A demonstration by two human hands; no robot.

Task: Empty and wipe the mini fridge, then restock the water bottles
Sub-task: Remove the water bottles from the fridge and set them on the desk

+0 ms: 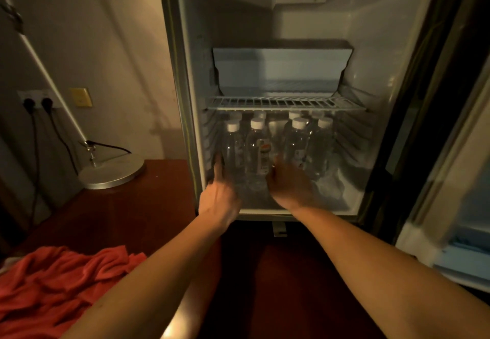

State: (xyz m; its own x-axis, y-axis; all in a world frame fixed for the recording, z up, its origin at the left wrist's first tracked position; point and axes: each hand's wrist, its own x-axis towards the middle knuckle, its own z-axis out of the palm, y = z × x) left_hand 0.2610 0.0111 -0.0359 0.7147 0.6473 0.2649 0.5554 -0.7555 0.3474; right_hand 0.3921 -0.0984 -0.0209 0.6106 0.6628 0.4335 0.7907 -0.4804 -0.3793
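Nearest, red cloth [61,283] lies crumpled on my desk [138,206]. Both hands reach into the mini fridge [275,78]: left hand [218,195] and right hand [290,187] flank a front water bottle [258,150], fingers extended, gripping nothing. Bottles stand under the wire shelf [286,103]; full, heavy, smooth; best taken mid-body

A round metal lamp base [112,173] is seen at nine o'clock, set on a dark red-brown wooden surface [148,206]. A white lamp pole [45,73] is angled from the base toward ten o'clock. Two black plugs [38,104] are seated in a wall socket beside a yellowish wall plate [81,97]. A crumpled red cloth [53,288] is noted at seven o'clock.
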